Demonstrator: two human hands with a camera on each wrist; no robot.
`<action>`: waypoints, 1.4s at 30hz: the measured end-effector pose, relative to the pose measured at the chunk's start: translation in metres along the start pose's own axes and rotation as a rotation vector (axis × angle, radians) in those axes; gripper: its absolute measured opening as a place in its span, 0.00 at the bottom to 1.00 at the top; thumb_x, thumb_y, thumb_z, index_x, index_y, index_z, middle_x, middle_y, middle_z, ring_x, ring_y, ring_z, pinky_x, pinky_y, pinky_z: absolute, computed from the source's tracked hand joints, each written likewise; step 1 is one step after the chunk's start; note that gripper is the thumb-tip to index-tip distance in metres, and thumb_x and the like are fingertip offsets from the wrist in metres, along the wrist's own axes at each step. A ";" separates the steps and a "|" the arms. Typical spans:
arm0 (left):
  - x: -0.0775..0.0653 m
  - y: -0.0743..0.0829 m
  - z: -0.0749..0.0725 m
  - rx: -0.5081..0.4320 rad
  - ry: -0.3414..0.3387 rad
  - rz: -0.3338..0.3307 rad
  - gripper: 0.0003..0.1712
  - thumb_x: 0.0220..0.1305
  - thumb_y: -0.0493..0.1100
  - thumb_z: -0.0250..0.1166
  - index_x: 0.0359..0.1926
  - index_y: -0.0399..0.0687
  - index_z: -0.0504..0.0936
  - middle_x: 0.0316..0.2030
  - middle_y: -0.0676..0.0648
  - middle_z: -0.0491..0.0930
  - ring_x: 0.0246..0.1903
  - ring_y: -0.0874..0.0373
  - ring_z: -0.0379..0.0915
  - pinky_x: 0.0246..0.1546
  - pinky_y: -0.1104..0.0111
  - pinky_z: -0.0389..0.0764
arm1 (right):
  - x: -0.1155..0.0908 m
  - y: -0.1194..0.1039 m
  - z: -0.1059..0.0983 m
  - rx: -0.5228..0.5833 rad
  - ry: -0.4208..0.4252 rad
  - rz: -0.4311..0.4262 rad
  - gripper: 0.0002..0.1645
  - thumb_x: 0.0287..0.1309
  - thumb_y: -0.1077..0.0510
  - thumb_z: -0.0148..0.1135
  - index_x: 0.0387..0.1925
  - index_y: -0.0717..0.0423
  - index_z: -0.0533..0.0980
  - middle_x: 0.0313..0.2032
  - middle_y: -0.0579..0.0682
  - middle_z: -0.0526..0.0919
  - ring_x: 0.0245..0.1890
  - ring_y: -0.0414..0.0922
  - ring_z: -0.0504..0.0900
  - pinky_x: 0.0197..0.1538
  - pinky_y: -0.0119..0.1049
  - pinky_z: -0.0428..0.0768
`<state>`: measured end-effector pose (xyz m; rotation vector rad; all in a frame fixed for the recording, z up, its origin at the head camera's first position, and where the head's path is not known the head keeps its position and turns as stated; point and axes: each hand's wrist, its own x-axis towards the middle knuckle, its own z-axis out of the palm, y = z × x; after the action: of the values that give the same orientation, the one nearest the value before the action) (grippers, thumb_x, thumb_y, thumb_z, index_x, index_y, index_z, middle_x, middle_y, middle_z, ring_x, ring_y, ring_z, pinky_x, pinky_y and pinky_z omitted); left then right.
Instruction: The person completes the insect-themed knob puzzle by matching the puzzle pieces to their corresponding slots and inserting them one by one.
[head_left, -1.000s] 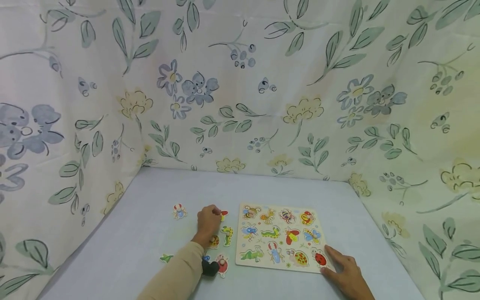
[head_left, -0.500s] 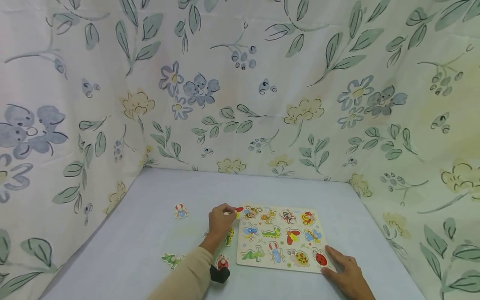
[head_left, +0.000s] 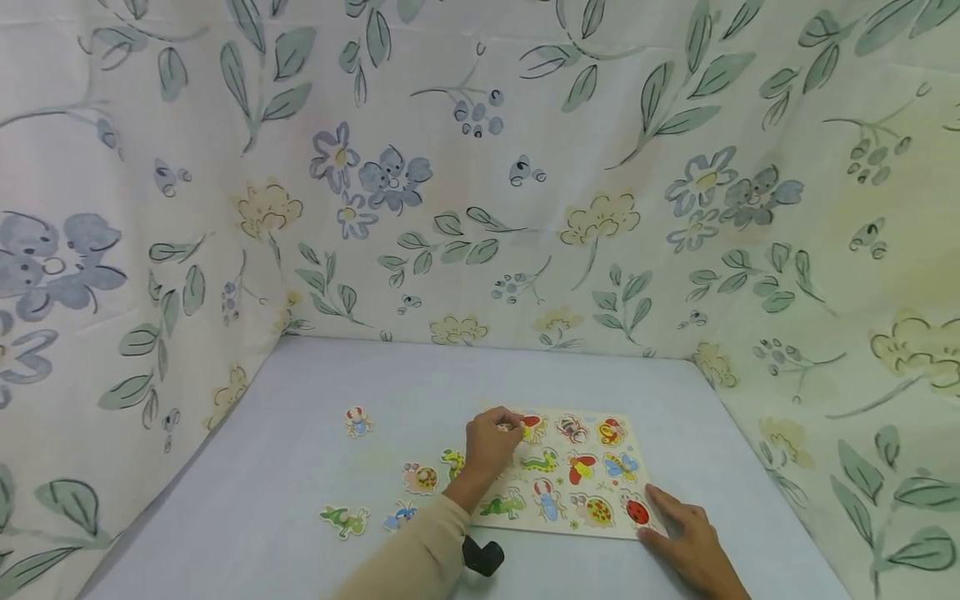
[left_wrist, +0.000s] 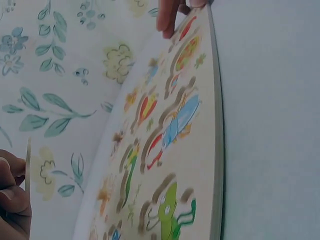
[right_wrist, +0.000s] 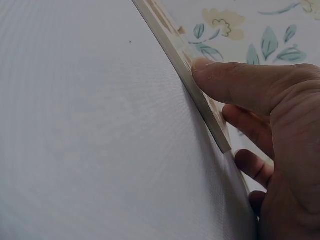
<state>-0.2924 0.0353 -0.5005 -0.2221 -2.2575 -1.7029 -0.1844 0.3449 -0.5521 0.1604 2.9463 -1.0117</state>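
Note:
My left hand (head_left: pixel 491 450) pinches a red-and-yellow winged-insect puzzle piece (head_left: pixel 531 425) over the upper left part of the wooden insect puzzle board (head_left: pixel 525 518). In the left wrist view that piece (left_wrist: pixel 28 185) appears edge-on, upright in the fingers, apart from the board. The hand and sleeve hide the board's left side. With thumb on the front edge and fingers along the right side, my right hand (head_left: pixel 690 537) grips the board's near right corner. The right wrist view shows its thumb (right_wrist: pixel 235 85) pressed on the board's rim.
Loose pieces lie left of the board: a beetle (head_left: pixel 358 422), a grasshopper (head_left: pixel 345 521), a snail (head_left: pixel 422 478), a blue insect (head_left: pixel 400 515) and a partly covered caterpillar (head_left: pixel 452 461). A black wrist attachment (head_left: pixel 483 557) sits beside the left sleeve. Floral cloth (head_left: pixel 465 275) walls the table.
My left hand has carried the red-and-yellow puzzle piece rightward from among the loose pieces to above the board. The right hand stays at the board's corner.

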 end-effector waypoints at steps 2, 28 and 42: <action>-0.003 0.002 0.010 -0.008 -0.022 0.008 0.09 0.55 0.34 0.70 0.23 0.51 0.82 0.33 0.57 0.84 0.44 0.55 0.79 0.43 0.61 0.79 | 0.000 0.000 0.001 0.005 0.004 -0.001 0.51 0.47 0.37 0.71 0.68 0.55 0.65 0.67 0.61 0.64 0.58 0.61 0.61 0.54 0.65 0.61; -0.027 -0.009 0.092 0.114 -0.201 0.028 0.13 0.50 0.28 0.64 0.20 0.50 0.80 0.23 0.60 0.77 0.27 0.65 0.74 0.29 0.69 0.75 | -0.001 -0.002 0.002 0.005 0.021 -0.004 0.50 0.48 0.37 0.70 0.68 0.57 0.66 0.66 0.60 0.65 0.57 0.60 0.63 0.55 0.66 0.61; -0.027 -0.010 0.100 0.159 -0.252 0.012 0.11 0.50 0.27 0.62 0.21 0.47 0.79 0.20 0.59 0.73 0.23 0.66 0.68 0.24 0.72 0.70 | -0.001 -0.007 0.003 -0.004 0.022 0.050 0.51 0.45 0.35 0.71 0.67 0.54 0.67 0.66 0.60 0.65 0.57 0.61 0.63 0.54 0.68 0.61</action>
<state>-0.2841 0.1295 -0.5432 -0.4351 -2.5514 -1.5542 -0.1844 0.3377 -0.5502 0.2450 2.9475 -1.0040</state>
